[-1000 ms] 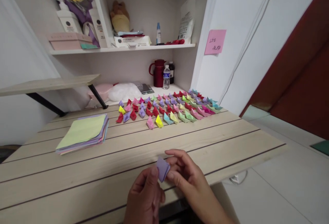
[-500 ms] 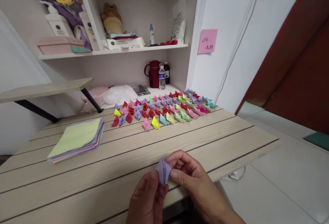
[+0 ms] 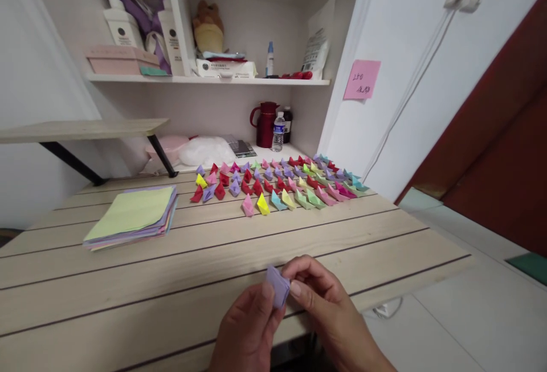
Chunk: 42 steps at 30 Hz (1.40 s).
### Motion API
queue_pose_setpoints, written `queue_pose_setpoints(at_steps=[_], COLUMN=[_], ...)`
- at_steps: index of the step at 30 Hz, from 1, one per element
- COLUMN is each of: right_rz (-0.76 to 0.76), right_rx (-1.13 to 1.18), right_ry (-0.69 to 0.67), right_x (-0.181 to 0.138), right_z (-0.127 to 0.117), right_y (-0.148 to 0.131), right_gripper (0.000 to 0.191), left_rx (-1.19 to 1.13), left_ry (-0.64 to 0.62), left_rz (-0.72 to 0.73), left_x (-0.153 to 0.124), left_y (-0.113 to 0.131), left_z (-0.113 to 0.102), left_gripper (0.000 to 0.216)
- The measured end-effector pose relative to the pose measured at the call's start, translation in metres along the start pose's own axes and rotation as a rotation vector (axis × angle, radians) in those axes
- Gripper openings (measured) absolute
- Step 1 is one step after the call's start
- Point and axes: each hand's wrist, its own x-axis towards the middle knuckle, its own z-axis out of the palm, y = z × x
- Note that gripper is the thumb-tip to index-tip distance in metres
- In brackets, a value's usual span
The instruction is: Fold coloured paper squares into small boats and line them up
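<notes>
A small piece of folded purple paper (image 3: 278, 286) is held above the table's front edge, its layers closed into a compact diamond-like shape. My left hand (image 3: 250, 321) pinches its lower left side between thumb and fingers. On the right side, my right hand (image 3: 318, 298) grips the corner with thumb and index finger. Farther back on the wooden table (image 3: 205, 258), several rows of small folded paper boats (image 3: 277, 184) stand in red, purple, pink, yellow, green and blue. To the left lies a stack of square coloured paper (image 3: 132, 212) with a yellow-green sheet on top.
A small raised shelf with black legs (image 3: 85, 130) stands at the back left. Behind the boats are a dark red jug (image 3: 266, 124), a water bottle (image 3: 278, 131) and a clear plastic bag (image 3: 207, 151). A pink note (image 3: 361, 80) sticks to the wall.
The purple paper has turned in my fingers; its central slit faced me before, and now a flatter face shows. The head view has shifted slightly, so the scene sits a little differently.
</notes>
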Motion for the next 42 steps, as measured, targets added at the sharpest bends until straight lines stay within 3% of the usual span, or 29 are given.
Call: queue_pose_setpoints(at_steps=[7,13,19,21,25,30,32,35,37,42], right_rz=[-0.054,0.006,0.027,0.014,0.006,0.063,0.064,0.036,0.011,-0.052], right_rx=[-0.122,-0.139,-0.12,-0.139,-0.186,-0.155,-0.174,-0.238,-0.31,-0.493], right_ry=[-0.063,-0.051,-0.02,-0.018,0.017,0.038,0.03,-0.001,-0.011,-0.051], right_x=[0.0,0.003,0.003,0.003,0.004,0.008,0.009,0.01,0.01,0.008], right_z=[0.007,0.005,0.003,0.004,0.005,0.007,0.008,0.01,0.011,0.014], right_y=[0.002,0.003,0.002,0.001,-0.003,-0.006,-0.007,-0.01,-0.012,-0.01], right_gripper=[0.061,0.032,0.024,0.02,0.015,0.023,0.025,0.024,0.022,0.018], left_rx=[-0.007,0.016,0.043,0.172,0.545,0.776,0.785,0.72,0.687,0.763], left_ry=[-0.079,-0.097,-0.091,-0.012,0.164,0.265,0.202,0.092,0.091,0.121], left_rz=[-0.032,-0.002,0.061,0.152,0.482,0.834,0.809,0.571,0.471,0.574], left_x=[0.001,-0.005,-0.006,-0.006,-0.006,-0.003,-0.003,-0.003,-0.004,0.0], left_y=[0.001,0.005,0.001,-0.001,-0.005,0.001,0.005,0.01,0.013,0.011], left_z=[-0.006,-0.003,-0.005,-0.01,-0.023,-0.028,-0.026,-0.022,-0.021,-0.022], left_gripper=[0.038,0.035,0.032,0.035,0.034,0.02,0.023,0.026,0.027,0.013])
